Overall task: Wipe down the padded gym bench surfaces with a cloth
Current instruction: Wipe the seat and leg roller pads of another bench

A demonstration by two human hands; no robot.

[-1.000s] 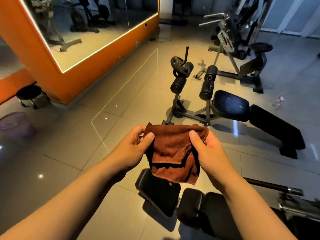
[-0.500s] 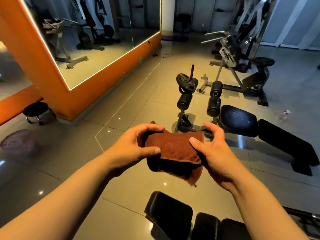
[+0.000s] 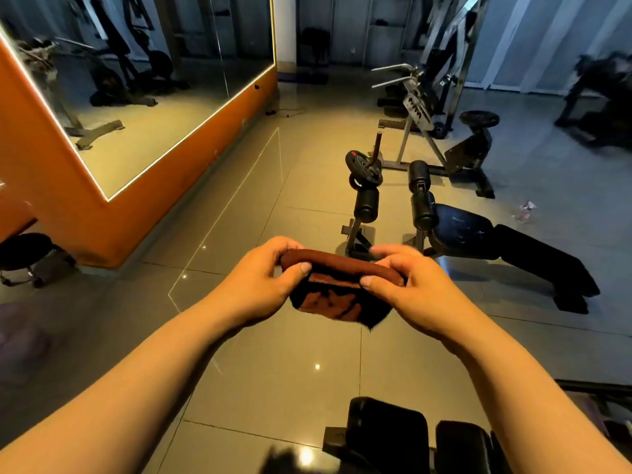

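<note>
A: While both hands work mid-frame, what's gripped?

B: Left hand [image 3: 263, 285] and right hand [image 3: 410, 289] both clenched on the brown cloth [image 3: 342, 285], thumbs on top of the folded edge, fingers curled behind. Cloth folded into a band running left-right across the frame, loose layers hanging under it. It's held in the air, touching nothing else.

A: Bench?

B: Two candidates. Near bench pads [image 3: 390, 436] at bottom centre-right of frame, directly below the hands, partly cut off by the frame edge. Far bench [image 3: 506, 248] at centre right, beyond the hands; rounded seat pad [image 3: 461, 227] toward frame centre, long back pad running off to lower right. Leg rollers [image 3: 366, 205] upright just left of that seat.

A: Which hand is closer?

B: Right hand sits on the far bench's side, left hand well apart from it. Near pads lie a bit right of centre too, so right hand probably leads either way. Long axis of far bench runs diagonally, upper left to lower right.

A: Stage?

B: Looks like cloth prep; no pad wiped yet, judging by the cloth being off every surface.

A: Surroundings?

B: Tiled floor [image 3: 239, 234], orange mirror wall [image 3: 154, 206] upper left, black stool [image 3: 27, 251] left edge, weight machine [image 3: 431, 107] upper right.
</note>
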